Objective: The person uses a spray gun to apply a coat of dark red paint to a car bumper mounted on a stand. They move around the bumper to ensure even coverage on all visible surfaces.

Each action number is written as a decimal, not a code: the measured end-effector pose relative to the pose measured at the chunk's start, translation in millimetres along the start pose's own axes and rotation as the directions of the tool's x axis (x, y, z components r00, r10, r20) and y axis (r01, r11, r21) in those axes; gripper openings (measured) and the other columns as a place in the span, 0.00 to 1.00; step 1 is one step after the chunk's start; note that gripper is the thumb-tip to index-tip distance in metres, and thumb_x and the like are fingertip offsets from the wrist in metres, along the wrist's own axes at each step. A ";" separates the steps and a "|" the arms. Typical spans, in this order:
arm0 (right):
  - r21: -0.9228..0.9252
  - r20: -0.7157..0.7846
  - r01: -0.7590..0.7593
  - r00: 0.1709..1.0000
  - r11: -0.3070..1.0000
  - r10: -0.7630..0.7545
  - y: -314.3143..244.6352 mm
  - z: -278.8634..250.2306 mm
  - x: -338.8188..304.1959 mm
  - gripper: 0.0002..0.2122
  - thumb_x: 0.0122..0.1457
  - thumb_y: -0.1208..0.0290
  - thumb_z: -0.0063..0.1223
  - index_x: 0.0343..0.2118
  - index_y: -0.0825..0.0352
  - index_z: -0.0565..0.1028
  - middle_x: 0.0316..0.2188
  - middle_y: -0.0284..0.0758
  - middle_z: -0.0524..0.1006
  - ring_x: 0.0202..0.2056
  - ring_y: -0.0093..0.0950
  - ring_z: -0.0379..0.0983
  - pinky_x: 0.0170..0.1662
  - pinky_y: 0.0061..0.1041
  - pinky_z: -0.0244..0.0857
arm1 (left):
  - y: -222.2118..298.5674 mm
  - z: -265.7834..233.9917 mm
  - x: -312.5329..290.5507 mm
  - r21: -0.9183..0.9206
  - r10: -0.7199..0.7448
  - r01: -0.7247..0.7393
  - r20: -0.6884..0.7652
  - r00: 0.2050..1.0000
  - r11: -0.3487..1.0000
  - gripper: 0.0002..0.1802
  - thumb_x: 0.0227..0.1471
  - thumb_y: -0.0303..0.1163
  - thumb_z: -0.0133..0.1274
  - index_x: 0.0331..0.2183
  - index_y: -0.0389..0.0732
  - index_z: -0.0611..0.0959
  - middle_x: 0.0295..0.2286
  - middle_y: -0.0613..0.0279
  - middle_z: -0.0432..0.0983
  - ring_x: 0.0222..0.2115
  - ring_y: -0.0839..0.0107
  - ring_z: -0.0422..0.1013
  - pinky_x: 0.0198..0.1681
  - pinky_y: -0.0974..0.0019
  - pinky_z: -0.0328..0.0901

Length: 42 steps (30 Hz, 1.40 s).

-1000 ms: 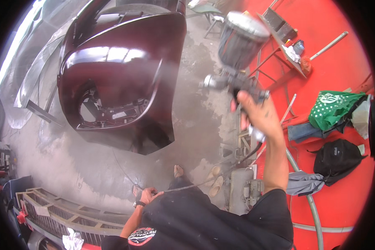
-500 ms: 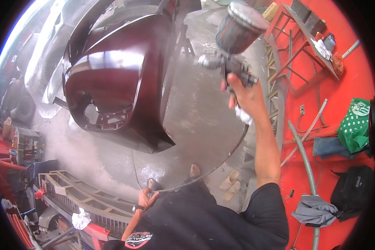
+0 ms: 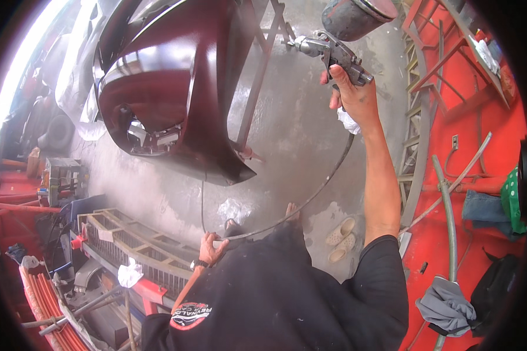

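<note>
My right hand is wrapped round the grip of a metal spray gun, arm stretched forward. On top of the gun sits a dark paint cup. The nozzle points left toward a glossy dark-red car bumper, apart from it. White material is wrapped at the base of the grip, where a dark air hose leads down. Low by my body, my left hand is closed round that hose. Pale mist hangs over the floor below the bumper.
A metal stand stands beside the bumper. Slatted frames lie at lower left, near a crumpled white paper. Clogs sit on the floor. Along the red right side are poles, a grey cloth and a table.
The spray gun has moved up and slightly right in view with my right hand. The bumper sits higher as the view has shifted. My left hand still holds the hose.
</note>
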State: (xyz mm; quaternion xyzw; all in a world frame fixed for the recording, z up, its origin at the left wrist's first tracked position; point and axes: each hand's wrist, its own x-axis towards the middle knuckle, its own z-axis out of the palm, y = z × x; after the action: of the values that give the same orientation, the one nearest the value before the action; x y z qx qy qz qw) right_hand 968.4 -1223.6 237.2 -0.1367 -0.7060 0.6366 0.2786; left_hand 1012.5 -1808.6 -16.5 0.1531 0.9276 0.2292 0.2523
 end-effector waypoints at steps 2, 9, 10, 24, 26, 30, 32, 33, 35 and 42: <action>0.050 0.026 -0.031 0.999 0.998 0.030 23.2 -5.4 -10.2 0.21 0.59 0.50 0.62 0.44 0.65 0.80 0.25 0.27 0.78 0.15 0.16 0.66 0.18 0.19 0.59 | -2.7 -3.4 -3.9 0.056 0.020 -0.018 -0.019 1.000 0.998 0.27 0.50 0.53 0.64 0.38 0.37 0.81 0.49 0.41 0.71 0.54 0.44 0.64 0.58 0.48 0.60; 0.114 0.309 -0.099 0.949 0.988 0.060 58.7 -8.1 -70.1 0.20 0.55 0.58 0.69 0.44 0.67 0.79 0.20 0.26 0.71 0.15 0.15 0.64 0.18 0.20 0.59 | -8.2 -9.0 -13.6 0.162 0.022 -0.032 0.065 0.998 0.986 0.27 0.50 0.54 0.64 0.38 0.38 0.82 0.51 0.42 0.70 0.56 0.44 0.62 0.59 0.47 0.59; 0.087 0.345 -0.077 0.937 0.993 0.042 66.4 -8.6 -76.5 0.21 0.56 0.56 0.67 0.45 0.69 0.78 0.21 0.27 0.73 0.17 0.15 0.65 0.19 0.20 0.61 | -9.1 -7.1 -17.4 0.182 0.029 -0.043 0.080 0.996 0.982 0.27 0.50 0.54 0.65 0.38 0.38 0.82 0.50 0.43 0.70 0.56 0.44 0.62 0.59 0.48 0.59; -0.349 0.570 -0.160 0.746 0.923 0.344 114.2 -29.3 -171.8 0.20 0.54 0.60 0.67 0.45 0.69 0.79 0.29 0.44 0.81 0.28 0.34 0.77 0.35 0.29 0.69 | -12.8 3.1 -25.4 0.193 0.066 -0.088 0.118 0.991 0.977 0.28 0.48 0.52 0.67 0.38 0.38 0.80 0.50 0.41 0.71 0.57 0.42 0.61 0.60 0.46 0.58; -0.382 0.580 -0.163 0.724 0.910 0.373 103.4 -26.1 -171.3 0.21 0.55 0.58 0.66 0.45 0.69 0.79 0.28 0.44 0.80 0.28 0.33 0.76 0.34 0.29 0.69 | -12.1 6.4 -22.7 0.177 0.043 -0.064 0.122 0.992 0.982 0.30 0.47 0.54 0.66 0.38 0.37 0.81 0.50 0.41 0.71 0.59 0.41 0.59 0.61 0.46 0.57; -0.330 0.560 -0.142 0.766 0.933 0.315 62.3 -15.0 -146.8 0.22 0.57 0.53 0.64 0.44 0.69 0.79 0.23 0.39 0.77 0.24 0.26 0.74 0.29 0.28 0.67 | -17.1 11.5 -19.0 0.162 0.006 -0.021 0.092 0.996 0.987 0.34 0.46 0.58 0.65 0.40 0.36 0.81 0.51 0.41 0.70 0.60 0.42 0.58 0.62 0.46 0.56; -0.269 0.479 -0.208 0.818 0.940 0.318 38.0 -11.3 -129.5 0.23 0.58 0.50 0.62 0.44 0.69 0.79 0.22 0.36 0.77 0.21 0.22 0.72 0.25 0.25 0.65 | -24.7 15.9 -20.5 0.117 0.020 -0.025 0.042 0.999 0.993 0.32 0.46 0.58 0.65 0.39 0.38 0.82 0.51 0.41 0.70 0.58 0.42 0.60 0.62 0.46 0.57; -0.230 0.402 -0.266 0.850 0.936 0.340 26.4 -10.5 -118.2 0.23 0.59 0.49 0.61 0.43 0.69 0.79 0.22 0.34 0.77 0.20 0.19 0.70 0.24 0.23 0.63 | -24.0 15.9 -18.3 0.099 0.025 -0.027 0.023 0.999 0.995 0.31 0.46 0.57 0.65 0.39 0.38 0.82 0.52 0.41 0.70 0.58 0.43 0.61 0.62 0.47 0.57; -0.147 0.268 -0.267 0.916 0.952 0.299 0.6 -7.8 -94.2 0.24 0.60 0.48 0.60 0.43 0.68 0.79 0.25 0.31 0.77 0.18 0.16 0.68 0.21 0.20 0.62 | -22.0 13.4 -18.6 0.064 0.016 -0.015 -0.016 1.000 0.998 0.28 0.46 0.54 0.66 0.38 0.39 0.82 0.52 0.42 0.70 0.57 0.44 0.62 0.61 0.48 0.58; -0.179 0.155 -0.084 0.981 0.980 0.112 -79.4 12.3 -73.9 0.25 0.64 0.48 0.53 0.49 0.70 0.76 0.34 0.37 0.82 0.16 0.16 0.70 0.19 0.15 0.61 | -32.7 10.4 -20.1 -0.064 0.081 -0.097 -0.218 0.973 0.993 0.26 0.45 0.47 0.69 0.38 0.40 0.79 0.50 0.44 0.71 0.57 0.44 0.62 0.60 0.46 0.58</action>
State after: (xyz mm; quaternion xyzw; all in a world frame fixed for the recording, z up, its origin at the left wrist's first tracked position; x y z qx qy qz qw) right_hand 1033.9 -1286.3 298.0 -0.1417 -0.7710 0.5957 0.1747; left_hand 1029.1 -1840.7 -32.9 0.1595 0.9324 0.2899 0.1455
